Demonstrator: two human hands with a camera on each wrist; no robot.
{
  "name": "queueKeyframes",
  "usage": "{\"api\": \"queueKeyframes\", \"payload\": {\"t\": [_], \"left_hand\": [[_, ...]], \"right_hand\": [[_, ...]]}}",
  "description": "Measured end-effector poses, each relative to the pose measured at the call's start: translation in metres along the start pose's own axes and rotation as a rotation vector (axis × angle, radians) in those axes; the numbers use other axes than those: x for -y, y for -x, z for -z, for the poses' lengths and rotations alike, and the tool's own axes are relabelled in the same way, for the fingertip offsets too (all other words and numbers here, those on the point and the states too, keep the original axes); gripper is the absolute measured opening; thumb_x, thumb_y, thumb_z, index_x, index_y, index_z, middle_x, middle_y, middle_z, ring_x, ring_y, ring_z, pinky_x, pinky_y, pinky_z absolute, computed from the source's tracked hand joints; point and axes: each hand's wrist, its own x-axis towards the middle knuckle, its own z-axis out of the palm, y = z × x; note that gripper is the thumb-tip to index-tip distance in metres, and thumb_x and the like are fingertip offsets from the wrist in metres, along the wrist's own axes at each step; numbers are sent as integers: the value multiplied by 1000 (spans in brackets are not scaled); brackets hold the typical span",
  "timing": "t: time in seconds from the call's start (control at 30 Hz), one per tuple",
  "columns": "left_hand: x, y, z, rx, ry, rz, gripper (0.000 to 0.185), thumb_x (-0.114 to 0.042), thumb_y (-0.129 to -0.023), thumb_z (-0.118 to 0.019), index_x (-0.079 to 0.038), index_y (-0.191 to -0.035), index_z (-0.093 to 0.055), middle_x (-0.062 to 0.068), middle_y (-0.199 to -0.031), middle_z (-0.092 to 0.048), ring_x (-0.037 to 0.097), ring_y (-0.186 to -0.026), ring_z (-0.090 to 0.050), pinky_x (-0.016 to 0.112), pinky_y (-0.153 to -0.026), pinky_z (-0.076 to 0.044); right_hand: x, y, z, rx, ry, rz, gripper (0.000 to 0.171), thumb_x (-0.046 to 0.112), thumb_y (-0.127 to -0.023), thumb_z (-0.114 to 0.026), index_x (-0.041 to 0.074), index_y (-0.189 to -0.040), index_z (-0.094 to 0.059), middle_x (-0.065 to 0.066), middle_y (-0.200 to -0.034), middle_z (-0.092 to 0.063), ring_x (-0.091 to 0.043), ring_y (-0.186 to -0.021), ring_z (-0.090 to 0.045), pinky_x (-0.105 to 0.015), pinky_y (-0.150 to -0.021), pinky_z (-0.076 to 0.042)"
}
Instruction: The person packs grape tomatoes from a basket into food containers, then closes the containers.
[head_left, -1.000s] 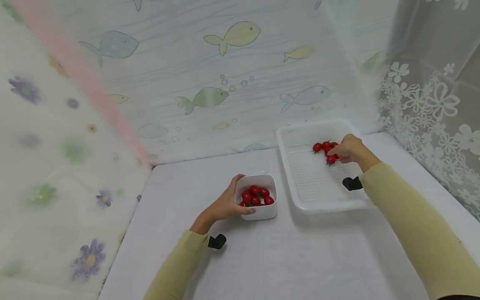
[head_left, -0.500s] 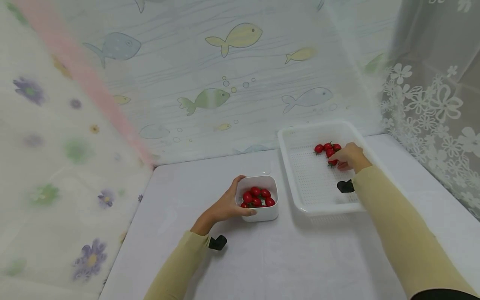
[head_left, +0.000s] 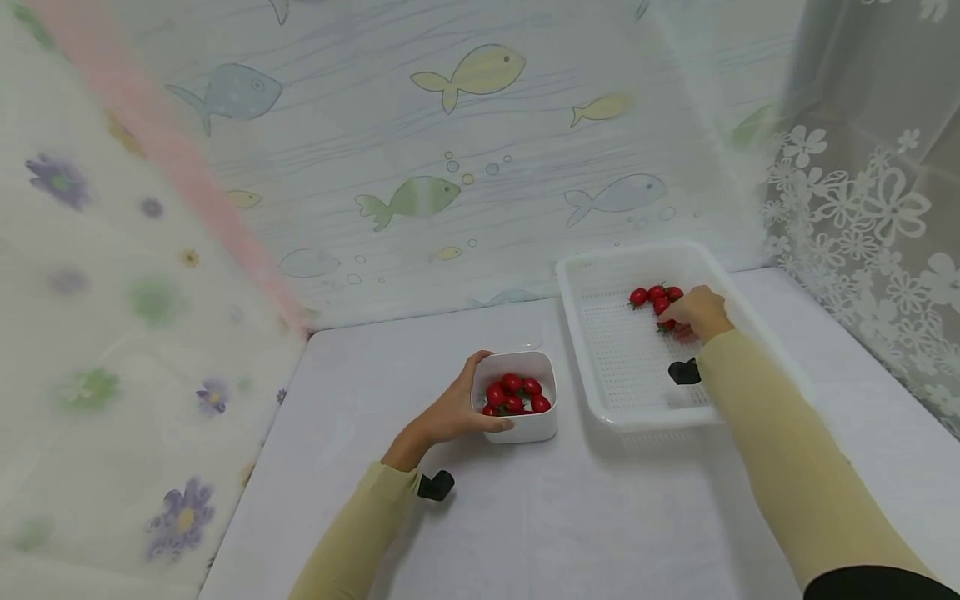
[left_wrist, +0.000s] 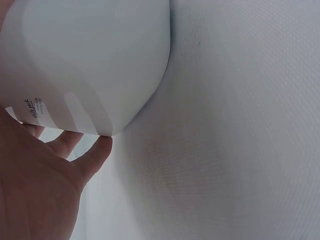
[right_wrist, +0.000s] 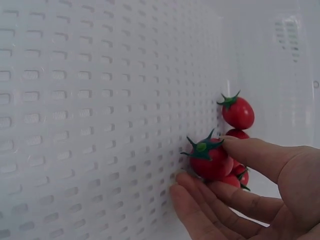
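Fish-print curtain backdrop (head_left: 465, 167), white cloth-covered table (head_left: 525, 517). Left hand (head_left: 450, 412) cups side of small white square bowl (head_left: 517, 429) filled with red cherry tomatoes (head_left: 513, 393), mid-table. Right: white perforated plastic tray (head_left: 622, 367); right hand (head_left: 697, 312) pinches one green-stemmed red cherry tomato (right_wrist: 212, 160) between thumb and fingertips, beside loose tomato cluster (head_left: 654, 296) at tray's far end.

Before me a fish-print curtain (head_left: 465, 167), a floral one (head_left: 112, 317) left, white lace (head_left: 870, 217) right, over the white counter (head_left: 525, 517).
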Motion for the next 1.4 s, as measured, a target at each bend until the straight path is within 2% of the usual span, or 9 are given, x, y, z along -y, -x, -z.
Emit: {"api": "queueKeyframes", "payload": {"t": [0.37, 0.47, 0.6, 0.7, 0.83, 0.97, 1.07, 1.27, 1.4], "left_hand": [[0, 0, 0, -4, -15, 8, 109, -39, -75, -88, -26, -157, -18, -6, -144, -43, 15, -136, -41, 49, -111, -42], [0, 0, 0, -2, -15, 8, 110, -39, -75, -89, -23, -158, -18, -6, -144, -43, 16, -136, -41, 50, -110, -42], [-2, 0, 0, 2, -15, 10, 110, -39, -75, -88, -22, -158, -17, -5, -145, -43, 18, -137, -40, 51, -111, -41], [-3, 0, 0, -1, -22, 12, 110, -40, -75, -88, -23, -157, -17, -4, -146, -42, 18, -137, -40, 53, -111, -41], [-4, 0, 0, -4, -21, 9, 111, -39, -76, -88, -19, -158, -16, -2, -147, -42, 20, -138, -40, 53, -111, -41], [-4, 0, 0, 5, 4, 11, 110, -34, -77, -88, -18, -159, -17, 1, -148, -42, 22, -139, -40, 53, -111, -41], [-4, 0, -1, 16, 11, 16, 110, -31, -78, -88, -19, -159, -16, 3, -150, -41, 24, -141, -38, 54, -111, -40], [-4, -1, 0, 30, 5, 19, 111, -25, -79, -87, -16, -161, -13, 9, -154, -38, 29, -142, -37, 55, -112, -40], [-22, 5, 1, 31, 18, 9, 107, -21, -78, -86, -9, -158, -15, 15, -151, -40, 33, -139, -39, 56, -110, -41]], "right_hand": [[2, -1, -3, 7, 19, 2, 69, 9, -91, -74, -21, -139, -35, -28, -113, -51, -27, -71, -71, -37, -79, -61], [2, -1, -1, 22, 30, 26, 73, 9, -91, -75, -23, -142, -32, -35, -127, -45, -34, -83, -70, -37, -80, -61], [2, 0, 3, 39, 77, 61, 80, 12, -89, -77, -23, -143, -30, -40, -141, -38, -41, -104, -57, -35, -83, -58], [2, -2, 5, 59, 67, 82, 81, 13, -87, -79, -22, -142, -32, -38, -138, -42, -39, -104, -62, -36, -86, -58], [4, -5, 8, 117, -43, 100, 80, 8, -86, -80, -21, -142, -31, -29, -121, -49, -28, -82, -76, -39, -86, -59], [6, 0, 12, 200, -143, 131, 80, 3, -88, -79, -22, -142, -26, -24, -113, -51, -21, -74, -76, -33, -78, -61], [8, 7, 14, 256, -181, 173, 69, 2, -89, -77, -22, -134, -31, -22, -108, -57, -21, -75, -77, -29, -72, -61], [15, 21, 21, 337, -148, 255, 38, 6, -91, -76, -13, -113, -52, -12, -87, -76, -16, -73, -76, -25, -70, -60], [20, 31, 26, 369, -104, 293, 39, 10, -93, -76, -16, -116, -58, -12, -88, -77, -14, -74, -75, -24, -71, -59]]}}
